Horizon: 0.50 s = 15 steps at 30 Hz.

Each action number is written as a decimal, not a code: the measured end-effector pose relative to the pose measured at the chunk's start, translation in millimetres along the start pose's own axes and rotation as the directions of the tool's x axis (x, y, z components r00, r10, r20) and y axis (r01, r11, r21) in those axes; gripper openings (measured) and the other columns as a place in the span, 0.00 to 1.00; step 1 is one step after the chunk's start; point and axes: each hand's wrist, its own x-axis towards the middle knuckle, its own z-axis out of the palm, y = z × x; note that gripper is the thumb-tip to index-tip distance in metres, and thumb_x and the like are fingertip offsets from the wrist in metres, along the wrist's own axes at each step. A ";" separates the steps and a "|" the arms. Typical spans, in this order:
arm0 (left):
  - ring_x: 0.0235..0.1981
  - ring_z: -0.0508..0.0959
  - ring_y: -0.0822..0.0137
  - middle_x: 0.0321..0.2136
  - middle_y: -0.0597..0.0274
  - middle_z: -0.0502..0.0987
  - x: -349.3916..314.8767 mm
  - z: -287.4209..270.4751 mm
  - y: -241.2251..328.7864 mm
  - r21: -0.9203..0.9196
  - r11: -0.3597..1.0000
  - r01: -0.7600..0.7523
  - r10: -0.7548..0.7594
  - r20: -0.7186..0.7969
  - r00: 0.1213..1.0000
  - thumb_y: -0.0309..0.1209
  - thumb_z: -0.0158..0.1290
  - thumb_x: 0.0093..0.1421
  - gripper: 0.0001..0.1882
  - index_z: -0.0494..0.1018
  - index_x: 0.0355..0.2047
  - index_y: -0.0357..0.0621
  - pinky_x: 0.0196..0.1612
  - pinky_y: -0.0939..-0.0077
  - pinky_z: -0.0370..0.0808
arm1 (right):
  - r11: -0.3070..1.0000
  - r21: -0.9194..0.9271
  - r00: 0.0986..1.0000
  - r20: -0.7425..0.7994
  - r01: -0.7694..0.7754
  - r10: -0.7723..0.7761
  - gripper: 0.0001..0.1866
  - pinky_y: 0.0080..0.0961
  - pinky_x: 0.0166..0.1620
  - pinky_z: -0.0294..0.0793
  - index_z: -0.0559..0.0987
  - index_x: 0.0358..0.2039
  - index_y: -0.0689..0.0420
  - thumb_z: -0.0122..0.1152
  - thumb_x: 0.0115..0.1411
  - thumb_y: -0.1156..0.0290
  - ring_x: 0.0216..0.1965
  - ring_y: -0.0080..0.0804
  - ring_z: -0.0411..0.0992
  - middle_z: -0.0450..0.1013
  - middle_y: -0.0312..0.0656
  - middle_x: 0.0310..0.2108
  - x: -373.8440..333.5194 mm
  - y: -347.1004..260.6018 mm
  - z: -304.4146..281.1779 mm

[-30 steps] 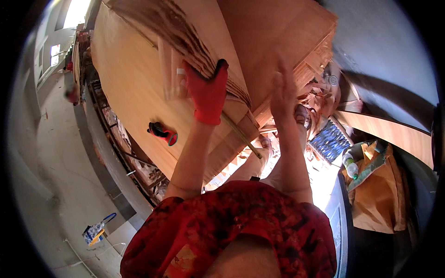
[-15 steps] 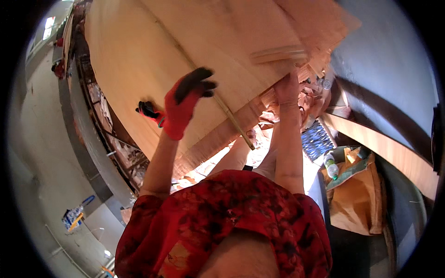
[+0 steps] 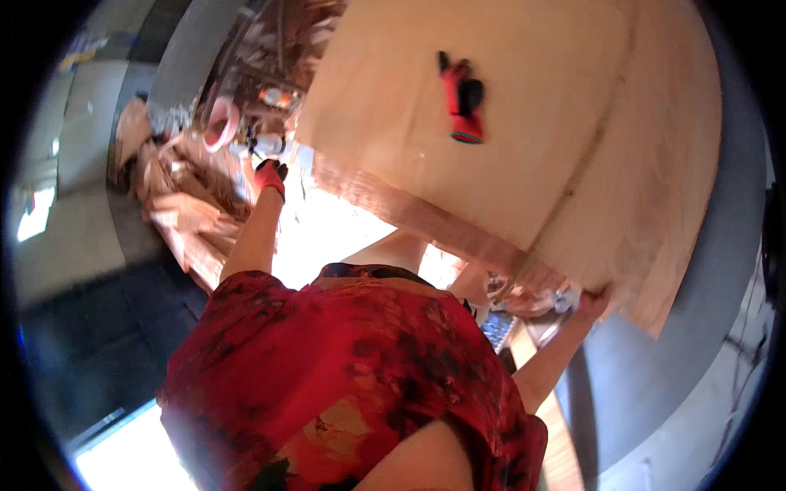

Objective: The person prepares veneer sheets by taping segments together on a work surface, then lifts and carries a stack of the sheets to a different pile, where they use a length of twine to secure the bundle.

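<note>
Garment: a red and black patterned garment (image 3: 352, 368) fills the lower middle of the view, nearest the camera, with both forearms coming out from it.
Right hand: the bare right hand (image 3: 591, 304) sits at the lower corner of the big wooden sheet (image 3: 524, 139), fingers curled up against its edge (holding it, as far as the blur lets one tell).
Sheet edge: the near edge of the sheet runs slanting from upper left down to that corner; its right edge overhangs the grey floor (image 3: 704, 327), which lies open on that side.
Clutter under the corner: small items and a blue patterned piece (image 3: 498, 327) lie just below the sheet's low corner, too blurred to tell apart.
Left hand: the left hand (image 3: 270, 176), in a red and black glove, is raised well apart from the sheet's left end; whether it holds anything I cannot tell.
Loose glove: a second red and black glove (image 3: 461, 100) lies flat on the sheet's upper face, near the middle.
Left side: a heap of wood offcuts (image 3: 192, 217) crowds the floor beside the left arm, with a pink ring (image 3: 221, 127) beyond it.
Far left: a grey concrete strip (image 3: 70, 221) runs past the heap.
</note>
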 end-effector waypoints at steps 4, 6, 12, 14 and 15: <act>0.25 0.77 0.58 0.30 0.55 0.76 -4.9 -93.0 -40.3 0.003 0.947 0.322 -0.319 -0.134 0.938 0.29 0.52 0.60 0.09 0.71 0.37 0.38 0.29 0.64 0.80 | 0.992 -0.127 0.981 -0.192 0.008 -0.033 0.20 0.44 0.54 0.72 0.76 0.51 0.56 0.60 0.60 0.63 0.53 0.40 0.70 0.72 0.43 0.54 -6.3 19.1 27.5; 0.27 0.77 0.57 0.31 0.54 0.75 -20.1 -114.9 -63.1 0.028 0.901 0.433 -0.429 -0.096 0.898 0.31 0.54 0.60 0.11 0.71 0.40 0.39 0.30 0.62 0.80 | 0.991 -0.132 0.979 -0.199 0.007 -0.034 0.20 0.43 0.53 0.73 0.76 0.51 0.57 0.60 0.60 0.62 0.52 0.40 0.71 0.73 0.43 0.52 -18.1 11.8 42.3; 0.39 0.78 0.49 0.40 0.48 0.77 -66.8 -138.1 -95.5 0.087 0.715 0.694 -0.697 0.160 0.699 0.34 0.52 0.61 0.16 0.71 0.46 0.41 0.44 0.55 0.79 | 0.969 -0.239 0.984 -0.145 0.063 -0.099 0.18 0.36 0.45 0.77 0.77 0.48 0.59 0.64 0.58 0.65 0.47 0.36 0.74 0.76 0.41 0.47 -34.7 -38.1 49.3; 0.43 0.77 0.48 0.44 0.47 0.75 -80.8 -176.5 -93.0 0.081 0.731 0.678 -0.680 0.171 0.713 0.35 0.50 0.63 0.18 0.70 0.50 0.39 0.47 0.53 0.78 | 0.963 -0.265 0.968 -0.225 0.046 -0.108 0.17 0.33 0.44 0.78 0.77 0.47 0.59 0.63 0.59 0.66 0.46 0.35 0.74 0.76 0.41 0.46 -47.4 -13.2 69.9; 0.43 0.77 0.48 0.44 0.47 0.75 -96.7 -173.3 -105.7 0.060 0.707 0.705 -0.696 0.239 0.677 0.35 0.50 0.63 0.17 0.70 0.50 0.39 0.47 0.54 0.78 | 0.958 -0.276 0.974 -0.186 0.074 -0.129 0.17 0.32 0.44 0.78 0.77 0.48 0.59 0.62 0.59 0.67 0.46 0.35 0.74 0.76 0.42 0.46 -54.3 -19.0 82.3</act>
